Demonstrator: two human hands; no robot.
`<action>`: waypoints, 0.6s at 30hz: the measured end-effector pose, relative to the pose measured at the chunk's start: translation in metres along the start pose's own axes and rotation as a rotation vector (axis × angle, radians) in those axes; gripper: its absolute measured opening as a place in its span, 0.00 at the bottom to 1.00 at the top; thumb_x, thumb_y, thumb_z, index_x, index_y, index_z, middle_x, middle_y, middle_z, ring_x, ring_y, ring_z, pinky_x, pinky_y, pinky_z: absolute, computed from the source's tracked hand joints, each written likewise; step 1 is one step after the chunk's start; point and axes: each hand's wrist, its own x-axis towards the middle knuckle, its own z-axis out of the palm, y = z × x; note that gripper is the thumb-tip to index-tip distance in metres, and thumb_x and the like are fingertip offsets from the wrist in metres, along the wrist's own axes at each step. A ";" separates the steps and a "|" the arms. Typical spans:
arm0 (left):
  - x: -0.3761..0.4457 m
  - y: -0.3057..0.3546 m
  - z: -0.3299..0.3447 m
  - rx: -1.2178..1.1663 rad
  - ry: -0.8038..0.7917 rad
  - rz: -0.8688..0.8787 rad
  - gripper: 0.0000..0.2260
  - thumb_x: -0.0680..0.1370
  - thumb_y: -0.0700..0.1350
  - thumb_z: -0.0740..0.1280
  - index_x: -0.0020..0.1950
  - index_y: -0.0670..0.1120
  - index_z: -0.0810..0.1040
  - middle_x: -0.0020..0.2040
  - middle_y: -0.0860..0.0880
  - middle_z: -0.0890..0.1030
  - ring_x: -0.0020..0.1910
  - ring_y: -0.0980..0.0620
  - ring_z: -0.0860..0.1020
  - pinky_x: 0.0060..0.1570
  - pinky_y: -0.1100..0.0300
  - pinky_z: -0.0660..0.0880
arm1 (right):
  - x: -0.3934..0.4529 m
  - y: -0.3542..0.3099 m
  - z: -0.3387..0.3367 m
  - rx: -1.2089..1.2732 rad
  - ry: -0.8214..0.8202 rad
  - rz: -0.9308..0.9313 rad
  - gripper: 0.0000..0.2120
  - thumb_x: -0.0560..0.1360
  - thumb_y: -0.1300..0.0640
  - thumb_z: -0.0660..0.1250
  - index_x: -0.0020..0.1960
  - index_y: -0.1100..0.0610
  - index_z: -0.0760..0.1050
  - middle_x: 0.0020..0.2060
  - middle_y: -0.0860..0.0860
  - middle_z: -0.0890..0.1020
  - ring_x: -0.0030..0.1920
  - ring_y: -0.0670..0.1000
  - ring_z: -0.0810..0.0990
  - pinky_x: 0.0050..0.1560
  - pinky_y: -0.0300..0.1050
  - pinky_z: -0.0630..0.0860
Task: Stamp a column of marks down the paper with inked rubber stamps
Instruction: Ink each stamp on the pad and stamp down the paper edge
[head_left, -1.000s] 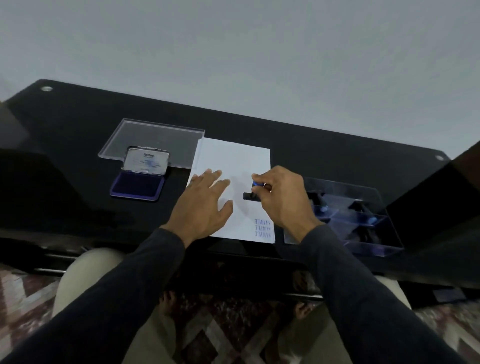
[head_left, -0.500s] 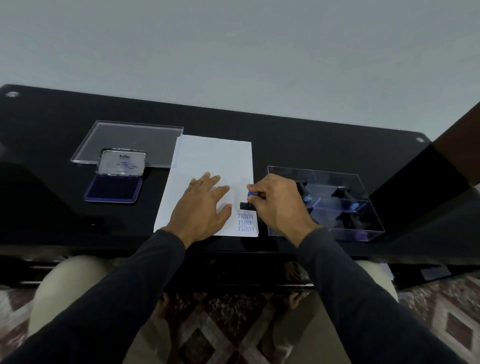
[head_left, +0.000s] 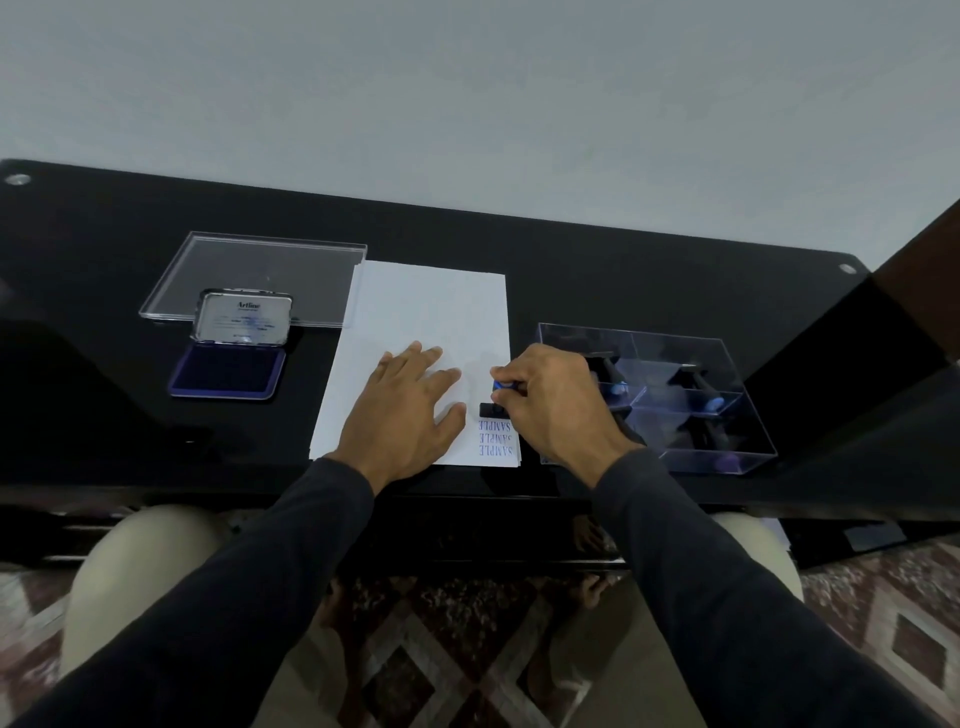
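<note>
Head | right hand (head_left: 556, 410) grips stamp (head_left: 492, 409) on paper (head_left: 415, 312) | left hand (head_left: 402, 410) flat | ink pad (head_left: 227, 370) left, tray (head_left: 727, 441) right

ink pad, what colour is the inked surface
Dark blue-violet, on the open ink pad, clearest in the head view.

left hand (head_left: 402, 415) flat, right hand (head_left: 553, 402) pinching

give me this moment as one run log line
step: stamping column | right hand: pinches black rubber stamp with blue handle on white paper sheet above blue SAMPLE marks | left hand: flat on paper
</note>
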 end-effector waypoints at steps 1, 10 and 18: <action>0.000 0.000 0.000 0.003 -0.001 -0.002 0.27 0.80 0.63 0.54 0.74 0.53 0.73 0.79 0.48 0.66 0.80 0.47 0.59 0.78 0.49 0.51 | 0.000 -0.001 0.000 -0.002 -0.004 -0.002 0.08 0.77 0.58 0.70 0.50 0.62 0.83 0.46 0.55 0.82 0.45 0.52 0.81 0.51 0.46 0.79; 0.001 -0.001 0.002 0.008 0.003 -0.004 0.26 0.80 0.63 0.56 0.74 0.53 0.73 0.79 0.48 0.66 0.80 0.47 0.59 0.79 0.49 0.51 | -0.002 0.002 0.001 0.009 0.046 -0.022 0.07 0.76 0.58 0.71 0.47 0.61 0.84 0.44 0.54 0.83 0.43 0.51 0.81 0.49 0.47 0.80; 0.002 -0.001 0.001 0.018 -0.006 -0.006 0.26 0.80 0.63 0.56 0.75 0.53 0.72 0.79 0.48 0.65 0.80 0.47 0.58 0.79 0.48 0.51 | -0.001 0.000 0.000 0.015 0.018 -0.025 0.08 0.76 0.58 0.70 0.51 0.60 0.84 0.47 0.55 0.83 0.45 0.52 0.81 0.52 0.48 0.79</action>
